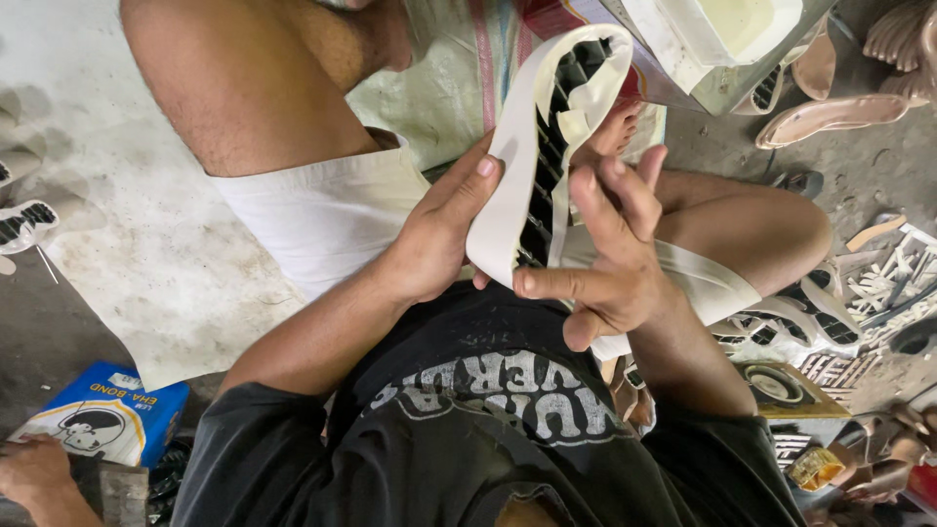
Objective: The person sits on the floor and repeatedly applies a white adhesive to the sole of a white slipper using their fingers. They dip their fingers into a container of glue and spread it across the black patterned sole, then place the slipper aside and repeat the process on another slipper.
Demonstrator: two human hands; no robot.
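Both hands close their grip on a cream-white shoe sole (527,146) with a black ribbed tread: the left hand (439,229) wraps its outer edge from nine o'clock, thumb laid along the rim, while the right hand (610,263) presses on it from three o'clock, index finger stretched across the lower end and the other fingers spread on the tread. The sole stands nearly upright above the person's lap, its curled tip pointing to twelve o'clock.

At seven o'clock a blue carton (102,415) lies on the floor, another person's hand (34,468) just beside it. A pale sheet (127,234) covers the floor at nine o'clock, a white-and-black sole piece (24,224) at its far edge. At one o'clock sits a cream moulded tray (722,29); pinkish insoles (830,117) lie at two o'clock. More white-and-black soles (800,317) and offcut strips (883,278) pile up at four o'clock.
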